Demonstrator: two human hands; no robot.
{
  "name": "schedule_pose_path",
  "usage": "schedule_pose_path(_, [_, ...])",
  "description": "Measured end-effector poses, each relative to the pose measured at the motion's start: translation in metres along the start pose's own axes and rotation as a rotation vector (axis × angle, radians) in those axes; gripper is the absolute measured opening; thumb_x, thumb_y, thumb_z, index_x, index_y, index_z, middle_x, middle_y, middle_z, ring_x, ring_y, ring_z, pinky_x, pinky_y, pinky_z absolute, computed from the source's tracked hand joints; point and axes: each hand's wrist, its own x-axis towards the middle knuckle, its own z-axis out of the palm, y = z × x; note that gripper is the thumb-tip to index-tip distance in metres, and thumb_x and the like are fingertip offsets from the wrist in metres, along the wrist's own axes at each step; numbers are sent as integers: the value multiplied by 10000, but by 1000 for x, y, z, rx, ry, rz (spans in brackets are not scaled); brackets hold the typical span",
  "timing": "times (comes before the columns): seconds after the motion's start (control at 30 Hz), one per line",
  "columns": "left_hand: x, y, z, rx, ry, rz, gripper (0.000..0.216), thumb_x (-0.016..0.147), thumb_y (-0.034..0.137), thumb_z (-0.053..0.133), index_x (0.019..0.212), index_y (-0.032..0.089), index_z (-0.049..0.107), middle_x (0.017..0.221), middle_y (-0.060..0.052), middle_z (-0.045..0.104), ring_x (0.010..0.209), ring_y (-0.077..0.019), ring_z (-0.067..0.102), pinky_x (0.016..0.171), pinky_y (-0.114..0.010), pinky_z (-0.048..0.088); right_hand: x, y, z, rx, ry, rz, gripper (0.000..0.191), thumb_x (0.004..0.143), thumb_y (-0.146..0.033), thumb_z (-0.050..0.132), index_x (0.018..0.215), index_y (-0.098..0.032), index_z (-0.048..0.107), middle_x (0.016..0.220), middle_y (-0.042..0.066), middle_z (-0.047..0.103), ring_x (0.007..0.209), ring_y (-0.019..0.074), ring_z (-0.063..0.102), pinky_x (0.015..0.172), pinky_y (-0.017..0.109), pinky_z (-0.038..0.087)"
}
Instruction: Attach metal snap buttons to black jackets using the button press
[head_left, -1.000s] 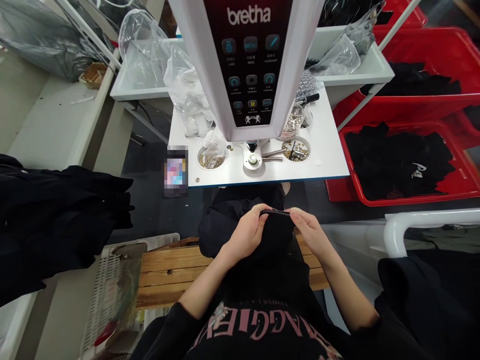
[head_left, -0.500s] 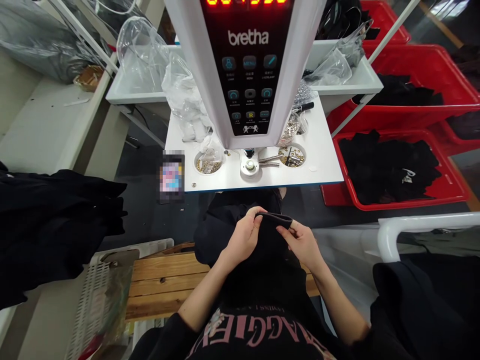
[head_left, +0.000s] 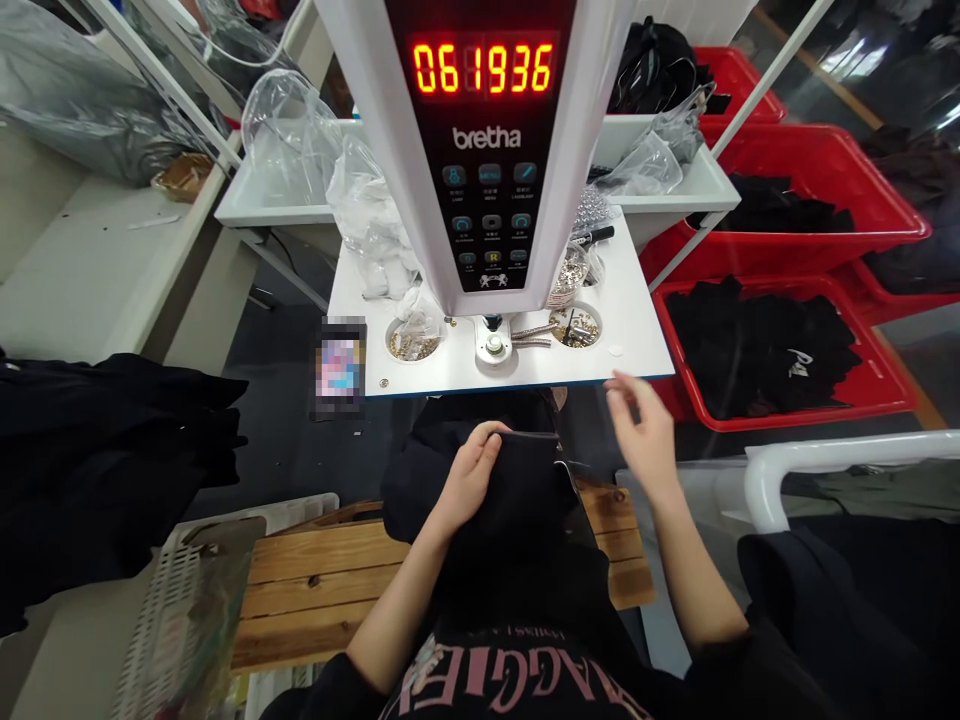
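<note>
Gripping a folded edge of the black garment [head_left: 517,490] in the lap, the left hand [head_left: 471,472] curls over the top of the cloth, closed firmly on it. The right hand [head_left: 646,430] is off the cloth, open with its fingers spread, hanging a little blurred just short of the front edge of the worktop. The step in hand looks like one hand keeping the garment in place while the other is free.

From the head view, the white worktop [head_left: 630,345] lies straight ahead, carrying a bretha press [head_left: 480,200] whose red counter reads 061936. Two round wells flank its base: the left well [head_left: 411,346] holds gold-coloured studs, the right well [head_left: 574,326] small metal fittings, with two coiled springs [head_left: 531,335] between them. A black marker [head_left: 594,235] lies behind.

To the right, a red crate [head_left: 825,415] holds black garments. A heap of black clothes [head_left: 112,430] lies to the left, and a wooden bench [head_left: 315,590] runs under the lap
</note>
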Motion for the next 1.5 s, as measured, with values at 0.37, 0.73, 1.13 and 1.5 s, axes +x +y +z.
schedule_pose_path(0.37, [16,-32,5,-694,263,-250,420,672,416,752,980,151,650,876,-41,681,804,-166,623,759,-257,476,70,70,16,-421,155,-51,254,817,-338,530,962,-168,651,1002,114,641,923,254,565,821,400,440])
schedule_pose_path(0.73, [13,-31,12,-729,210,-270,373,676,391,757,948,156,658,819,-18,673,747,-138,607,719,-232,468,-14,-35,24,178,-157,-225,110,843,-256,567,912,-213,642,890,50,664,827,176,630,782,334,523])
schedule_pose_path(1.13, [11,-31,12,-756,218,-268,344,672,377,766,926,161,681,842,-20,687,769,-141,611,744,-226,457,-20,-44,30,169,-201,-465,164,840,-116,549,945,-221,619,882,47,657,839,169,636,765,315,547])
schedule_pose_path(1.5, [12,-29,13,-765,228,-273,352,637,374,789,895,155,691,816,-17,681,757,-136,603,728,-219,457,-19,-42,30,157,-197,-483,198,830,-92,553,963,-226,612,891,47,651,843,170,633,766,316,542])
